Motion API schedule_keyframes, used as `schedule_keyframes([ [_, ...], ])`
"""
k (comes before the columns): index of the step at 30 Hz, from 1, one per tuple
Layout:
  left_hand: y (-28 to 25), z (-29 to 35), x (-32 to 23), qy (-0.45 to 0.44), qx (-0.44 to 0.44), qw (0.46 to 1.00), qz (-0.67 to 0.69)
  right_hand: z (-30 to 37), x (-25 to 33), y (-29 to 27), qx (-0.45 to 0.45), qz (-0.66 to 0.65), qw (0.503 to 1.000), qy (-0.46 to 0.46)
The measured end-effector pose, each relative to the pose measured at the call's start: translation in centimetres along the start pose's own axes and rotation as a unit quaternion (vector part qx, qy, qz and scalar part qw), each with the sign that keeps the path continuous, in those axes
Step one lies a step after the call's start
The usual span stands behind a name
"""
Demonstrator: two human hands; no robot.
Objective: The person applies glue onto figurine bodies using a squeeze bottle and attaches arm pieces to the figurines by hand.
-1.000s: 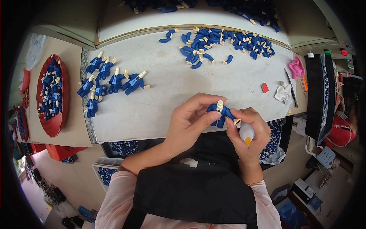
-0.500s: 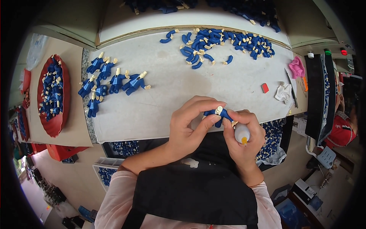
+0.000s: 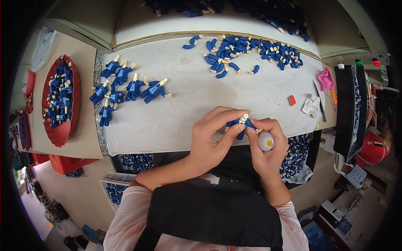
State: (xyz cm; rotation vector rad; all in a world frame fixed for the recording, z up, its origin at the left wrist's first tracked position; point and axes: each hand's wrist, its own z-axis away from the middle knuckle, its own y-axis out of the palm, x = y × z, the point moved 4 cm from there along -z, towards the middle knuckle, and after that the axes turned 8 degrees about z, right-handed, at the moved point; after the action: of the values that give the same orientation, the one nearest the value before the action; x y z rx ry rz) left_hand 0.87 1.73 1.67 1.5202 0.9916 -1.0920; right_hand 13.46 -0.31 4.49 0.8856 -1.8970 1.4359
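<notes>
1. Left hand (image 3: 213,136): closed, thumb and fingers gripping one side of a small blue toy figure (image 3: 241,126).
2. Right hand (image 3: 270,146): closed; thumb and forefinger are pressed to the figure's other side, near its arm. The same hand also grips a pale bottle (image 3: 264,139) with a yellow tip, the tip turned toward the wearer.
3. Toy figure: located between the two hands, above the near edge of the bench (image 3: 180,121). Its cream neck peg faces up; the fingers cover part of the body.
4. Bench, left: a group of blue bodies (image 3: 135,88) with cream neck pegs and light blue shirt fronts, lying close together.
5. Bench, far side: a loose heap of blue arms (image 3: 274,54) with cream hands; a few lie apart from it.
6. Bench, right: a red block (image 3: 292,100), a crumpled white cloth (image 3: 310,105), a pink cloth (image 3: 325,79) and a slender dark tool (image 3: 320,102).
7. Left of the bench: an oval red dish (image 3: 60,141) holding more blue and cream parts.
8. Below the near edge, right: further blue and cream parts (image 3: 296,154) in a container.
9. Wearer: black apron (image 3: 215,215) over pale sleeves (image 3: 127,213).
</notes>
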Motion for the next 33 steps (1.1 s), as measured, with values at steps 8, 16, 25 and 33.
schedule_keyframes([
  [8, -0.1, -0.1, -0.5, 0.015, 0.013, 0.999, -0.035, 0.1, 0.1, 0.2, -0.006, 0.012, 1.000, -0.010],
  [16, 0.0, 0.1, -0.5, 0.048, 0.006, 0.998, -0.048, 0.5, -0.2, 0.4, -0.034, 0.022, 0.997, -0.061],
  [25, 0.1, 0.2, -0.6, 0.052, 0.009, 0.998, -0.027, 0.4, 0.9, 0.1, -0.033, 0.043, 0.992, -0.111],
  [33, -0.5, -0.4, -0.8, 0.118, 0.058, 0.991, -0.014, 0.1, 1.6, -0.7, -0.072, 0.024, 0.984, -0.161],
])
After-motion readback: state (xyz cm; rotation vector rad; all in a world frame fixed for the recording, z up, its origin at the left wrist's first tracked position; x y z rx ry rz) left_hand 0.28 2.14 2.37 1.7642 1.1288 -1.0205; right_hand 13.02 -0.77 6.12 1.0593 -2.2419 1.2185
